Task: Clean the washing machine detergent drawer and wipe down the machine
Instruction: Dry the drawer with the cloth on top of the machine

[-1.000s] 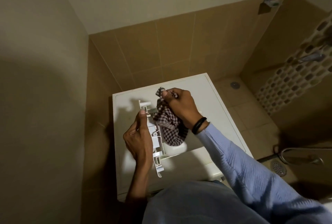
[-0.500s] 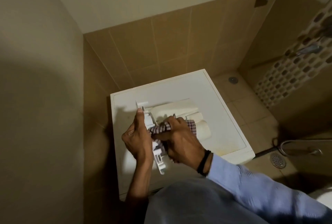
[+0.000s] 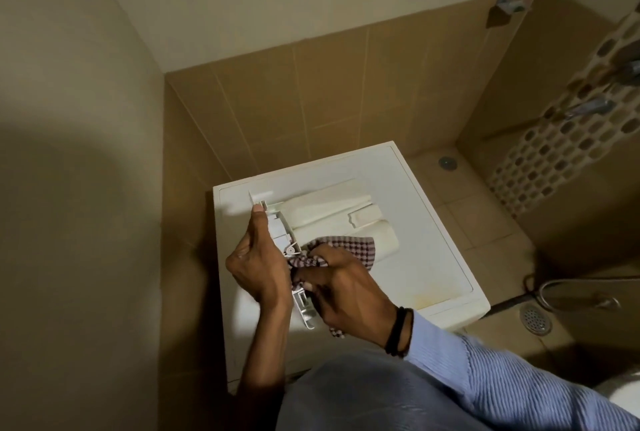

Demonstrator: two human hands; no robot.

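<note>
**Halfway at Best: Scrubbing Now, Wiping to Come**

We judge the task to be in its first half. The detergent drawer (image 3: pixel 329 212) is out of its slot and under the cloth. Putting it back and wiping the washing machine (image 3: pixel 426 250) seem left to do.

The right hand (image 3: pixel 346 292) has its fingers curled tight round a bunched checked cloth (image 3: pixel 349 247), pressing it against the inner face of the drawer's front panel (image 3: pixel 277 231). The left hand (image 3: pixel 258 268) grips that panel from the left, fingers wrapped round its edge and thumb laid along it toward the far end.

The drawer's compartments stretch rightward from the panel, and the loose end of the cloth lies on them. All this sits over the white top of the machine; we cannot tell whether the drawer rests on it. We see yellowish staining (image 3: pixel 427 296) near the top's near right corner. To the right lies a tiled floor (image 3: pixel 485 223) with a floor drain (image 3: pixel 536 320).
</note>
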